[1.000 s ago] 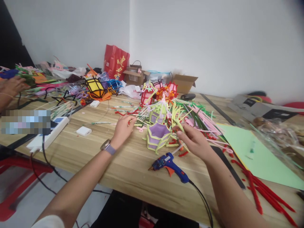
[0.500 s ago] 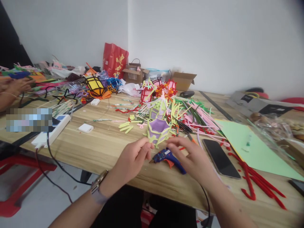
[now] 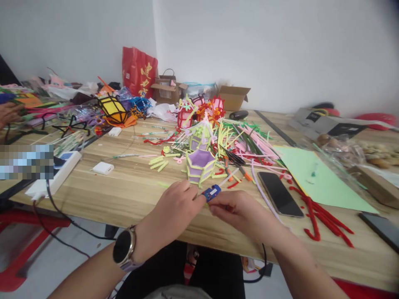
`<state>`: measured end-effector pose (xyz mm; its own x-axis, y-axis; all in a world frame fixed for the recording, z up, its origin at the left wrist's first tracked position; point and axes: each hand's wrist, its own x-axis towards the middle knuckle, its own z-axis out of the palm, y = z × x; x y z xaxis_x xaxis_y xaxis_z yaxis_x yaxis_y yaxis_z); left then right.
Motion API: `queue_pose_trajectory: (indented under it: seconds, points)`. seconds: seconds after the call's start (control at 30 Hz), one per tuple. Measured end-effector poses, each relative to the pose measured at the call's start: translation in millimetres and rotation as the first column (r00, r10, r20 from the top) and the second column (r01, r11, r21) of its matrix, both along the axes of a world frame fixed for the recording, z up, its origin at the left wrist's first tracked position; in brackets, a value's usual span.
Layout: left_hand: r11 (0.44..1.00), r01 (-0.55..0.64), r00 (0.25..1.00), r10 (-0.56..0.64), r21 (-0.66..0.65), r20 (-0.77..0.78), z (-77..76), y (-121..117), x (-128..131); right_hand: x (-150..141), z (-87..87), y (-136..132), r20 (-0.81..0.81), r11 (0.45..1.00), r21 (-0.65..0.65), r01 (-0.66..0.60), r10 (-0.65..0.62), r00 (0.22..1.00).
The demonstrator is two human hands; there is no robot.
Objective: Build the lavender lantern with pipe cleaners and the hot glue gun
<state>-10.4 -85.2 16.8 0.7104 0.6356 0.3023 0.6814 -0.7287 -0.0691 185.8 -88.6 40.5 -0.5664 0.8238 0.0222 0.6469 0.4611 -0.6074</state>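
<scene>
My left hand (image 3: 177,207) is closed, its fingers curled around a yellow-green pipe cleaner (image 3: 162,184). One end of it shows, blurred, left of the knuckles, and a bit shows between my hands. My right hand (image 3: 240,211) pinches at that other end with thumb and forefinger; the fingertips are partly hidden. Behind the fingertips lies a blue glue gun (image 3: 212,192), mostly covered by my hands. Just beyond stands a small purple six-sided lantern body (image 3: 201,160) edged in yellow-green. Short yellow-green pieces (image 3: 158,162) lie to its left.
A phone (image 3: 280,194), red pipe cleaners (image 3: 324,218) and a green sheet (image 3: 321,178) lie to the right. A power strip (image 3: 59,176) and white adapter (image 3: 103,167) are on the left. Finished lanterns (image 3: 112,109) and boxes (image 3: 233,97) stand behind. Another person's hand (image 3: 9,114) is at far left.
My hands have come together in front of the glue gun, the right one closing into a pinch. The pipe cleaner's end now shows left of my left hand. The view has shifted slightly.
</scene>
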Motion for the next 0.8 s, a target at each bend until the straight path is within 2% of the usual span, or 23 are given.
queue_pose_trajectory:
  seconds: [0.1, 0.23, 0.3, 0.37, 0.47, 0.6, 0.8]
  points:
    - [0.998, 0.045, 0.999, -0.046, 0.033, 0.019, -8.8, -3.4, 0.8, -0.6, -11.1, -6.8, -0.053, 0.993, -0.105, 0.044, -0.050, 0.997]
    - [0.985, 0.126, 0.988, -0.134, 0.115, 0.070, -22.7, -1.8, 2.3, 7.2, -24.4, -10.5, -0.110, 0.979, -0.182, 0.097, -0.118, 0.987]
    - [0.964, 0.169, 0.975, -0.194, 0.203, 0.107, -25.9, 4.1, 4.8, 16.0, -27.6, -6.0, -0.167, 0.971, -0.235, 0.050, -0.091, 0.982]
    - [0.928, 0.209, 0.956, -0.261, 0.310, 0.135, -25.9, 13.9, 8.7, 26.0, -29.5, 3.6, -0.285, 0.948, -0.313, -0.049, -0.044, 0.958]
    - [0.876, 0.210, 0.943, -0.299, 0.435, 0.148, -23.7, 33.1, 16.0, 37.6, -33.9, 24.2, -0.494, 0.889, -0.427, -0.165, -0.076, 0.866]
    - [0.830, 0.161, 0.937, -0.299, 0.534, 0.181, -26.8, 51.9, 23.9, 42.3, -45.5, 45.1, -0.660, 0.881, -0.441, -0.169, -0.191, 0.726]
    - [0.807, 0.224, 0.896, -0.391, 0.547, 0.210, -31.6, 48.1, 28.6, 40.7, -60.6, 40.1, -0.766, 0.853, -0.451, -0.261, -0.220, 0.605]
